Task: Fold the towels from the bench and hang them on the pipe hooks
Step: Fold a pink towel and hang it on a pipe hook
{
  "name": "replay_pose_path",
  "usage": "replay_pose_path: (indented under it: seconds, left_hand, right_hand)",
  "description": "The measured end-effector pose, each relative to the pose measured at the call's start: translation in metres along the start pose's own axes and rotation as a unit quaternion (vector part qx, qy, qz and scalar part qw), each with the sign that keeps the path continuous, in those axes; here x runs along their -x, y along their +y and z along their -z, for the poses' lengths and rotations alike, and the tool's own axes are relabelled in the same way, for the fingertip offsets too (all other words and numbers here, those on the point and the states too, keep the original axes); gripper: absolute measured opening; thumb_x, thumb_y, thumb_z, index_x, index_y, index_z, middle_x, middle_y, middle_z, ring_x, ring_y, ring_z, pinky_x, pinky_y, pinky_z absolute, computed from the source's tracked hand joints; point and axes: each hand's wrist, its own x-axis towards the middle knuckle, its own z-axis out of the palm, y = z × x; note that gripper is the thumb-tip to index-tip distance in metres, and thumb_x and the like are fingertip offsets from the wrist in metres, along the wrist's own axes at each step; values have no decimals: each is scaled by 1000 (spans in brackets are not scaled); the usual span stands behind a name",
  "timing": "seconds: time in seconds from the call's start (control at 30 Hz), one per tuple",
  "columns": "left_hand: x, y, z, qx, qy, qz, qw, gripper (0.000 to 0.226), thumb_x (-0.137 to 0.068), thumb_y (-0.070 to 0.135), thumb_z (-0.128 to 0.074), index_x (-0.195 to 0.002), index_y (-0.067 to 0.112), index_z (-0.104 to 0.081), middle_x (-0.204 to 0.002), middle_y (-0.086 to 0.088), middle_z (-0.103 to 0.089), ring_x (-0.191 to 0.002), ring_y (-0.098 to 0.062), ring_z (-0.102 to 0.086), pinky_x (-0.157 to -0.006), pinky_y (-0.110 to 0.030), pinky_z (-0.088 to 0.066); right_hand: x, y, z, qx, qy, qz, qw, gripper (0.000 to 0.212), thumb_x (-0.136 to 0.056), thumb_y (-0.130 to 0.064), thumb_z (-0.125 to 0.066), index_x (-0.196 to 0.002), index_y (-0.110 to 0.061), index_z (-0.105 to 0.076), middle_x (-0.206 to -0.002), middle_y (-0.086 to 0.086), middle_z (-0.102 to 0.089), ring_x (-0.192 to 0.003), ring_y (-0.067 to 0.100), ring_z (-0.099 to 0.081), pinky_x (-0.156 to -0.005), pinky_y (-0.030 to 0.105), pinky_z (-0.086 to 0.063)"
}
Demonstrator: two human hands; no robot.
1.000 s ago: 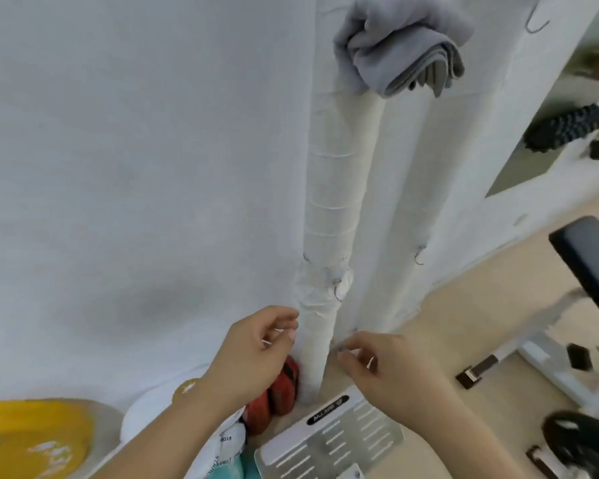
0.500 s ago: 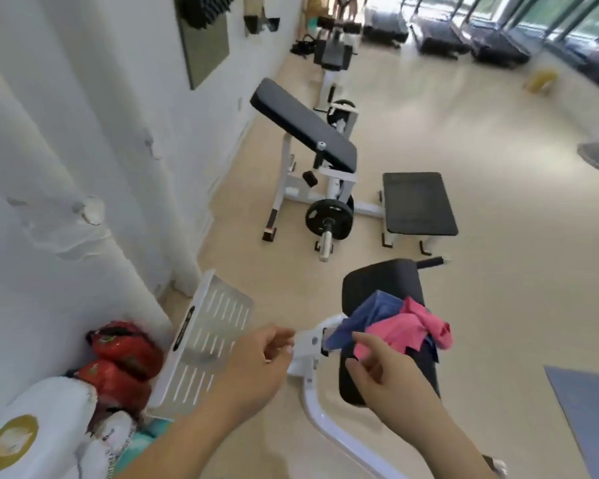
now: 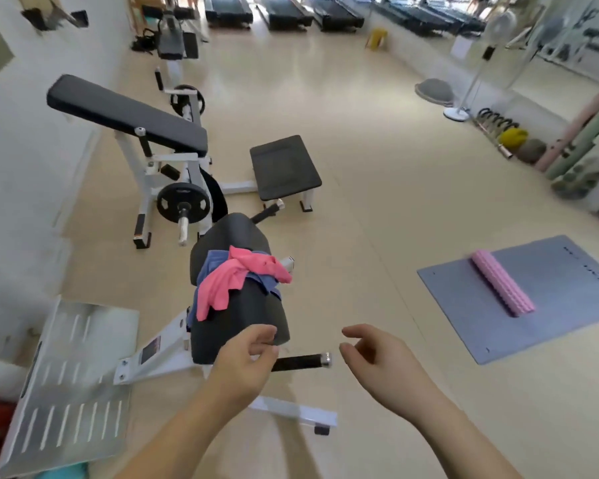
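Observation:
A pink towel (image 3: 237, 282) lies crumpled across a blue towel (image 3: 206, 271) on the black padded bench (image 3: 253, 312) just ahead of me. My left hand (image 3: 244, 363) hovers at the bench's near end with fingers loosely curled, holding nothing. To its right, over the bare floor, my right hand (image 3: 377, 357) is also empty with relaxed fingers. Neither hand touches a towel. The pipe and its hooks are out of view.
A perforated metal footplate (image 3: 73, 385) stands at the lower left by the white wall. A black handle bar (image 3: 300, 361) sticks out between my hands. An incline bench with a weight plate (image 3: 183, 203) stands behind. A grey mat (image 3: 547, 299) carrying a pink roller (image 3: 500, 286) lies to the right.
My view has swung from the wall pipe with the hung grey towel round to the bench. Both empty hands have come along and now hover near the bench's front end.

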Motion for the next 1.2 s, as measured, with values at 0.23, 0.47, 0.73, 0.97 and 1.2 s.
replay_pose_path:
  seconds: [0.23,0.47,0.73,0.97,1.2]
  left_hand:
    - [-15,12,-36,-6,34,85,996,31,-98,19,-59,-125,36,-59,-121,21,-62,-108,7,-58,-83,-12,-46]
    - [-85,2,-23,53,101,145,983,40,-98,16,-61,-137,23,-57,-127,9,-61,-113,-8,-59,-96,-25,-44]
    - [-155,-6,0,95,127,199,967,44,-98,19,-60,-141,23,-53,-135,8,-58,-114,-9,-57,-97,-26,-44]
    - [-224,-8,-2,53,214,227,949,11,-99,18,-57,-104,28,-56,-96,12,-58,-88,-7,-56,-80,-20,-44]
    - [-325,-17,-33,-32,354,299,885,38,-90,31,-68,-126,19,-61,-122,1,-63,-113,-19,-60,-93,-32,-49]
  right_hand:
    - [-39,21,27,-52,-51,1,997,16,-98,-31,-59,-113,-35,-64,-90,11,-73,-82,22,-71,-80,37,-57]
    - [-113,-12,26,-59,-113,12,992,21,-100,-23,-59,-120,-22,-65,-91,14,-74,-76,13,-72,-61,10,-49]
    - [-222,-62,17,-7,-160,47,986,21,-98,-27,-58,-118,-27,-66,-86,3,-76,-74,12,-73,-70,25,-55]
    - [-327,-78,-9,65,-236,113,963,19,-98,-30,-59,-112,-31,-72,-89,-10,-71,-70,7,-63,-57,10,-47]
    - [-445,-78,-11,135,-378,195,895,19,-98,-30,-56,-102,-36,-74,-90,-10,-73,-81,8,-68,-74,26,-57]
